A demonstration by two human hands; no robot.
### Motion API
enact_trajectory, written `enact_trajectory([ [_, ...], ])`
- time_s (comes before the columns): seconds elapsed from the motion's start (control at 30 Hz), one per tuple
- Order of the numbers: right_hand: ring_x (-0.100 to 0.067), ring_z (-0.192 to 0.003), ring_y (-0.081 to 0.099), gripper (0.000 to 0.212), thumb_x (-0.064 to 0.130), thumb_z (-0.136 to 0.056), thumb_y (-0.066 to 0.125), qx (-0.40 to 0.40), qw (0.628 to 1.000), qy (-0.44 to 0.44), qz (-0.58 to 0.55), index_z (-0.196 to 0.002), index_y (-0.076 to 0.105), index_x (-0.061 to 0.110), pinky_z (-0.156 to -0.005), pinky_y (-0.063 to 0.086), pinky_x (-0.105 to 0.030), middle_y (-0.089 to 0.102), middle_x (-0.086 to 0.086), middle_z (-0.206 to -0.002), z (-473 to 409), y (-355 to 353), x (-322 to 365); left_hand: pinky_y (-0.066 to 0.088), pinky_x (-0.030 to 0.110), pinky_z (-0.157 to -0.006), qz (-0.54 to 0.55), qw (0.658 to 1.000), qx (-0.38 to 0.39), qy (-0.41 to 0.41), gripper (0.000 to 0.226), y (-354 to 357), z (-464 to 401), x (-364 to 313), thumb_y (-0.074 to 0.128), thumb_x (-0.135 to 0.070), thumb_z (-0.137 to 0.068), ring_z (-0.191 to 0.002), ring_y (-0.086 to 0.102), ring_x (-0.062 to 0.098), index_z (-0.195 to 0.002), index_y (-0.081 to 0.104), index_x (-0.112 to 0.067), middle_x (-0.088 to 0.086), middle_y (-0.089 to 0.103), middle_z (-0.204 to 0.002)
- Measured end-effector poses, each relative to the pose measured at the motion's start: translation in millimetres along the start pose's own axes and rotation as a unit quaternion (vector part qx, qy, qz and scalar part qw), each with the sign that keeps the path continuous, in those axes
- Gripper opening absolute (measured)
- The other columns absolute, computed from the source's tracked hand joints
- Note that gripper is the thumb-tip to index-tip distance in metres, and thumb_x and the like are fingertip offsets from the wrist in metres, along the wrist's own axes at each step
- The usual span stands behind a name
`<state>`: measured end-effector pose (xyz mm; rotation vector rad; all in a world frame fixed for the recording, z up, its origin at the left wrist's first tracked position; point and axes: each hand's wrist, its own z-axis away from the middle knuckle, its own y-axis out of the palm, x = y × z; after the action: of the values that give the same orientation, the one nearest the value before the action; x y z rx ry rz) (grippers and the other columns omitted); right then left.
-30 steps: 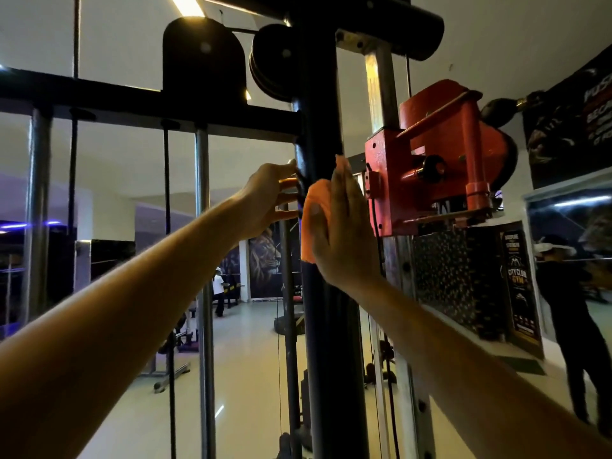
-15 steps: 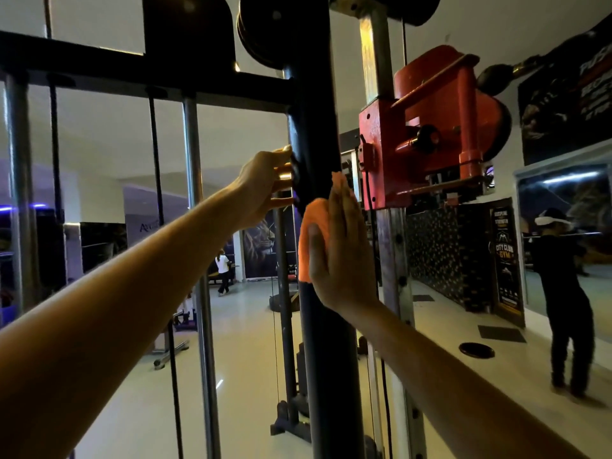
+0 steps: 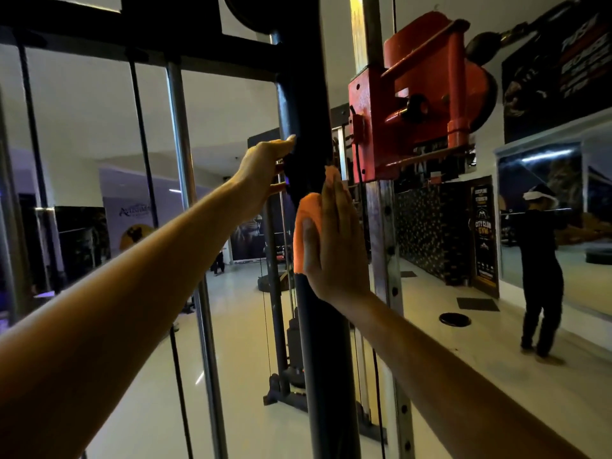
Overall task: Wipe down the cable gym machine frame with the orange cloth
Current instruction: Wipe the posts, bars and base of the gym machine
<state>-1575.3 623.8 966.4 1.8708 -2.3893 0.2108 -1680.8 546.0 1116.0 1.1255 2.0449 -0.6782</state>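
Head view: the orange cloth (image 3: pixel 306 233), a bright folded pad, lies flat against the black upright post (image 3: pixel 326 359) just below and beside the red pulley carriage (image 3: pixel 414 104), pressed there by the flat, straight-fingered right hand (image 3: pixel 334 246). Most of the cloth is covered by that hand. The left hand (image 3: pixel 261 173) touches the post's far side above the cloth with loosely extended fingers, their tips lost in shadow.

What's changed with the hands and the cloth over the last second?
The right hand has slid the orange cloth down the black post, away from the red carriage. The left hand still rests on the post's far side; the right palm stays flat.
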Motion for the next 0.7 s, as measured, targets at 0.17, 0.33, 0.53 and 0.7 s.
enact_trajectory([
  [0.17,-0.021,-0.168,0.011,0.07,0.04,-0.116,0.041,-0.035,0.999,-0.004,-0.002,-0.173,0.016,0.009,-0.135,0.019,-0.048,0.013,-0.006,-0.182,-43,-1,9,0.057,0.032,-0.088,0.01,1.0,-0.009,-0.002,0.037,3,-1,13,0.061,-0.038,-0.107,-0.11,0.073,0.015,-0.132,0.072,-0.012,0.0,0.079,-0.116],
  [0.33,-0.021,-0.168,0.008,0.072,0.03,-0.113,0.046,-0.008,1.0,-0.001,-0.009,-0.172,0.013,0.006,-0.136,0.014,-0.048,0.008,-0.007,-0.182,32,-3,2,0.05,0.027,-0.081,0.026,0.999,0.016,-0.023,0.033,2,14,33,0.06,-0.039,-0.107,-0.1,0.071,0.009,-0.13,0.071,-0.017,-0.003,0.076,-0.114],
  [0.53,-0.02,-0.168,0.012,0.072,0.034,-0.114,0.044,0.015,0.999,0.035,-0.023,-0.173,0.011,0.011,-0.131,0.025,-0.056,0.007,-0.003,-0.182,41,-3,-1,0.048,0.037,-0.1,0.061,0.998,0.01,-0.026,0.041,6,26,39,0.061,-0.041,-0.106,-0.127,0.065,0.022,-0.138,0.068,-0.017,0.005,0.072,-0.136],
  [0.7,-0.026,-0.166,0.021,0.073,0.042,-0.115,0.043,-0.025,0.998,0.016,-0.055,-0.173,0.014,0.009,-0.131,0.027,-0.055,0.012,-0.008,-0.181,-46,1,1,0.05,0.031,-0.085,0.083,0.995,0.01,-0.048,0.041,9,31,40,0.062,-0.037,-0.105,-0.104,0.074,0.012,-0.14,0.067,-0.016,0.006,0.076,-0.12],
])
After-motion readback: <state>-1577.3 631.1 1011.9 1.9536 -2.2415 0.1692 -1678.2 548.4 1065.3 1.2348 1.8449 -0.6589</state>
